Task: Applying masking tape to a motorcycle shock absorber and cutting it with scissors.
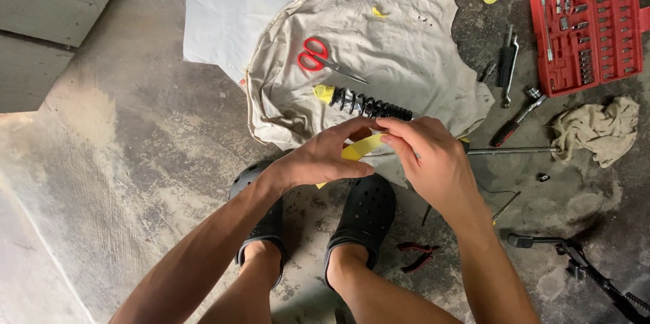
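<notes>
Left hand: the left hand [325,155] is seen closed in a pinch on the near end of a yellow strip [361,147], thumb under, fingers over it.
Right hand: the right hand [428,155] is seen with its fingertips pressed together on the far end of the same strip.
Yellow strip: it is held between both hands, above the near edge of the beige cloth [393,33] and the black clogs [365,212].
Shock spring: a black coil shock absorber [365,102] with a yellow end is laid on the cloth, just beyond the hands.
Scissors: red-handled scissors [318,58] are laid on the cloth, beyond the spring.
Floor: a red socket set case [588,29], a crumpled rag [599,127], a ratchet wrench [518,115] and small red pliers [418,253] are spread on the concrete floor [135,161].
White paper: sheets of white paper [217,26] are tucked under the cloth's left side.
</notes>
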